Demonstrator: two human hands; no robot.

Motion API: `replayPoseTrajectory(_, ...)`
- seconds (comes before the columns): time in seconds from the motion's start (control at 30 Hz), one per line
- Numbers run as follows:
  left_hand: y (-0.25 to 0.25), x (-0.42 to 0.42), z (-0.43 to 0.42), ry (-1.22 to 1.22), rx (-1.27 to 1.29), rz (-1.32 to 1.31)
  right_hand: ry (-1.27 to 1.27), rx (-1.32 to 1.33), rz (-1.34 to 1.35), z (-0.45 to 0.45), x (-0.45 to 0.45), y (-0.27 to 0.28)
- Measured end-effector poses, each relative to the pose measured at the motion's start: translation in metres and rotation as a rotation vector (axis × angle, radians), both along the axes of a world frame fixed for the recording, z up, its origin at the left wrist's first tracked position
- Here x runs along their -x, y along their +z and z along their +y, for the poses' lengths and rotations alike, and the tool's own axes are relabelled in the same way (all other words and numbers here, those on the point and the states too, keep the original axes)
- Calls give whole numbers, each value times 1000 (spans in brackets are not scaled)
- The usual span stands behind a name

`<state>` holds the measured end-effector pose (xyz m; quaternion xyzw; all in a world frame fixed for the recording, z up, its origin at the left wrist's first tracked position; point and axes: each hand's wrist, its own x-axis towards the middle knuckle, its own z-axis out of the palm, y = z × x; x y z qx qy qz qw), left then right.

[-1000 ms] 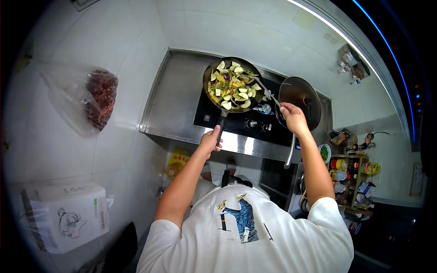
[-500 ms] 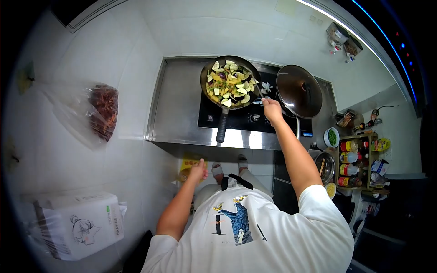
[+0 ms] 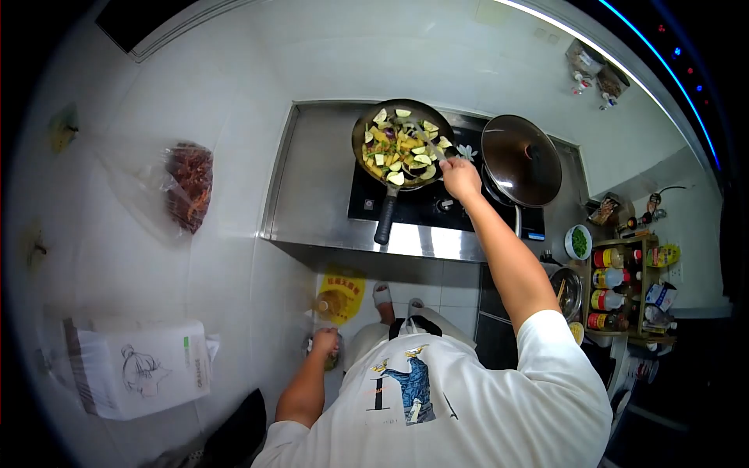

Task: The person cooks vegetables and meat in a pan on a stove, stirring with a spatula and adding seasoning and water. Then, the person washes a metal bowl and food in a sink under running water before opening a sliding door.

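A dark frying pan (image 3: pixel 365 119) stands on the black stove (image 3: pixel 421 216), full of eggplant pieces (image 3: pixel 395 178) and yellow and green vegetables. Its black handle (image 3: pixel 385 218) points toward me, with no hand on it. At the pan's right edge my right hand (image 3: pixel 460 178) is closed around a metal spatula (image 3: pixel 427 142), whose far end lies among the pieces. My left hand (image 3: pixel 326 342) hangs low at my left side, away from the pan, its fingers curled; whether it holds anything cannot be made out.
A glass lid (image 3: pixel 511 168) covers a second pan on the right burner. Further right are a bowl of chopped greens (image 3: pixel 578 242), a metal bowl (image 3: pixel 568 290) and a rack of bottles (image 3: pixel 608 278). A bag of dried red food (image 3: pixel 189 186) hangs on the left wall.
My left hand has let go of the pan handle and dropped down to my left side. My right hand, with the spatula, has moved left to the pan's edge. The camera view has shifted.
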<state>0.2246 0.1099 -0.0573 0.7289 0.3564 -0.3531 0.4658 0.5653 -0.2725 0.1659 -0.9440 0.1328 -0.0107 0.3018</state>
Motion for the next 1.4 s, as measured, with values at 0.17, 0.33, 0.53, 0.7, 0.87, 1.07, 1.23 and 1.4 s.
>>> replayPoseTrajectory(0.17, -15, 36, -18, 249, 142, 19, 57, 39, -65, 11, -31, -3)
replayPoseTrajectory(0.33, 34, 41, -64, 246, 75, -26, 114, 96, -50, 5, -13, -12)
replayPoseTrajectory(0.53, 33, 71, -73, 234, 125, 44, 252, 151, -149, 19, -5, -11)
replayPoseTrajectory(0.7, 29, 89, -65, 310, 100, 60, 292, 148, -157, -2, 37, 14)
replayPoseTrajectory(0.87, 34, 89, -59, 264, 97, 62, 407, 205, -176, -29, 61, 10)
replayPoseTrajectory(1.07, 11, 66, -35, 174, 140, 61, 384, 214, -220, -35, 79, 25)
replayPoseTrajectory(1.23, 12, 16, -15, 86, 101, 72, 385, 203, -227, -24, 77, 14)
replayPoseTrajectory(1.4, 10, -19, 10, 127, 151, -23, 179, 131, -112, -40, 102, 49)
